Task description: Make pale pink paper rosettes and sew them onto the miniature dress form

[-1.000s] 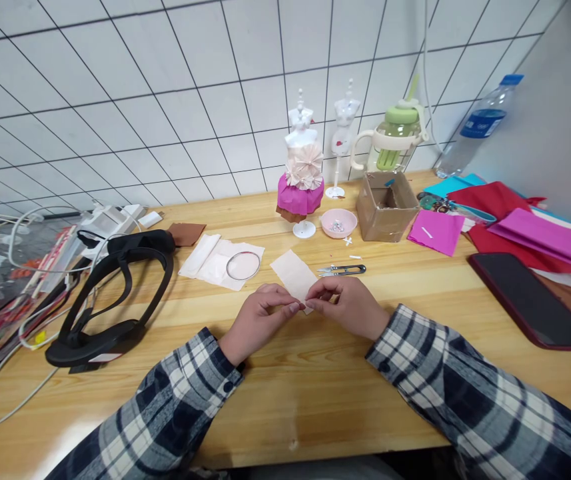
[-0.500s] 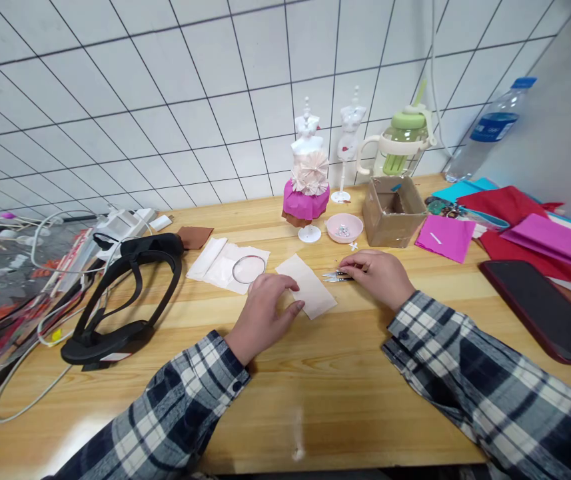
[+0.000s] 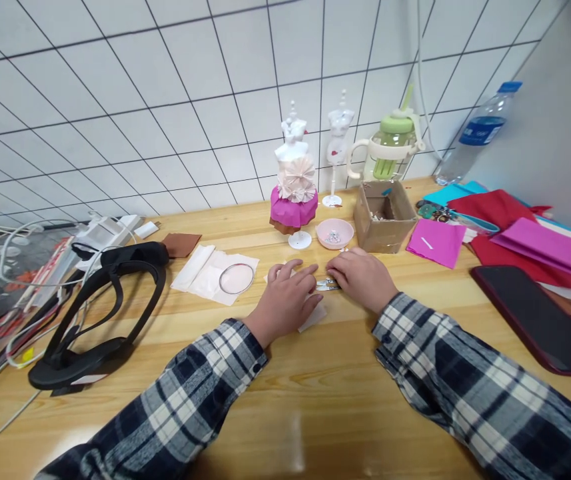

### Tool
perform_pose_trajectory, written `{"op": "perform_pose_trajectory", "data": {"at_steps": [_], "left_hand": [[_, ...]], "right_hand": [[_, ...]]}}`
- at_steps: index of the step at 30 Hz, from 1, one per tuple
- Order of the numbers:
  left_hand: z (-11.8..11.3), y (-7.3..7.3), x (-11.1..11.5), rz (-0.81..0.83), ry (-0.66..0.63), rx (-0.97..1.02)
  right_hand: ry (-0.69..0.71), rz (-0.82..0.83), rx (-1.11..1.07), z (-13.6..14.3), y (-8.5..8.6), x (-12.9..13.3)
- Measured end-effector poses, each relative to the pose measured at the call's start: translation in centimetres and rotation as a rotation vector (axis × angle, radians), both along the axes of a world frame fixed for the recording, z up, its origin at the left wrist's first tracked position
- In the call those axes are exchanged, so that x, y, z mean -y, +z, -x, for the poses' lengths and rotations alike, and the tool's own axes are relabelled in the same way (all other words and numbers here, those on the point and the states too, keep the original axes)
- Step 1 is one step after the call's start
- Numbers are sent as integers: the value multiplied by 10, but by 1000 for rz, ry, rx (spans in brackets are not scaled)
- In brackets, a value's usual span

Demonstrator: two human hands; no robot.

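My left hand [image 3: 285, 300] lies over a pale peach piece of fabric or paper [image 3: 314, 319], fingers apart, hiding most of it. Beside it, my right hand [image 3: 362, 277] is closed, fingertips bent down over the handle end of small thread snips [image 3: 326, 285]. The metal blades point left toward my left hand; the grip is mostly hidden. Behind my right hand is a pink dish [image 3: 335, 243] of small shiny pieces. A white mini dress form [image 3: 294, 143] in a pleated peach top and magenta and brown skirt [image 3: 294, 207] stands behind both hands.
Left are a pale cloth with a hoop [image 3: 236, 278], a brown piece [image 3: 181, 245] and a black headset [image 3: 100, 313]. Behind stand another dress form [image 3: 339, 130], a cardboard box [image 3: 390, 230] and a jug [image 3: 395, 143]. Fabrics [image 3: 435, 241], a phone [image 3: 540, 320] and a bottle [image 3: 482, 137] are right.
My left hand has moved right and up, over the pale piece that lay largely uncovered. My right hand stays at the snips, its fingers lower over them. The view has shifted slightly.
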State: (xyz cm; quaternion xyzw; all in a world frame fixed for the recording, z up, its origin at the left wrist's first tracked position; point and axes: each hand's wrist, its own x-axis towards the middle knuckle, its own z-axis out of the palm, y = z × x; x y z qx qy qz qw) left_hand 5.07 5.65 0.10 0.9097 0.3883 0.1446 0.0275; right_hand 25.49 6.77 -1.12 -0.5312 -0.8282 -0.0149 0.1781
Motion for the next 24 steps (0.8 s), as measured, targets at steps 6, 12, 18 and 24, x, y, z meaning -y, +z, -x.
{"op": "perform_pose_trajectory", "data": {"at_steps": [6,12,18,24], "left_hand": [[2,-5,0,11,-60,-73],[-1,-8,-3,45,-45,-107],[-2,-3,-1,106,-30,-75],[5,-9,-4,105,-48,-2]], "right_hand": [[-22,25,24,2,-1,0],[-59,42,11,1,-2,-1],[-94,66,-15,-3,-4,-1],[-207,0,-69,-12,-4,2]]}}
